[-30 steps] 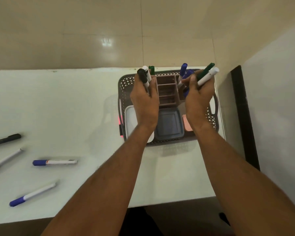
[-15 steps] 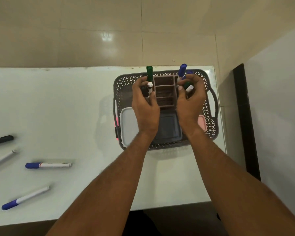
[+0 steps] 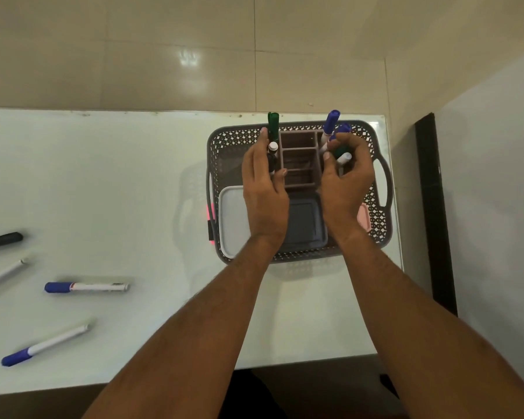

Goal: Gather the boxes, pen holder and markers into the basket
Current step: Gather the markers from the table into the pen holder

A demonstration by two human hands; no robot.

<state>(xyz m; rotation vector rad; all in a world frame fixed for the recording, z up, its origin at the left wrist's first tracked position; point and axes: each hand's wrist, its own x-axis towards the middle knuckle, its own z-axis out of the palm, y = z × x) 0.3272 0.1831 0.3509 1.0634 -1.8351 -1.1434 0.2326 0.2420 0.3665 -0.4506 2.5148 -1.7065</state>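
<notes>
A grey lattice basket (image 3: 230,140) sits at the table's far right. Inside stand a brown pen holder (image 3: 298,158), a white box (image 3: 232,219), a grey-blue box (image 3: 303,222) and a pink box (image 3: 364,217). My left hand (image 3: 263,192) grips a black marker and a white-ended marker (image 3: 273,149) at the holder's left side, beside an upright green marker (image 3: 273,125). My right hand (image 3: 345,186) curls around a green marker and a white-ended one (image 3: 342,155) at the holder's right side, below two upright blue markers (image 3: 330,122).
Several markers lie on the white table (image 3: 133,192) at the left: a blue-capped marker (image 3: 85,287), another blue-capped marker (image 3: 43,346), a black marker (image 3: 2,240) and a pale marker (image 3: 3,275). A dark panel (image 3: 436,207) stands right of the table edge.
Both hands have lowered their markers from above the basket down into the sides of the pen holder. The right hand's markers have tipped from slanted to sunk between the fingers.
</notes>
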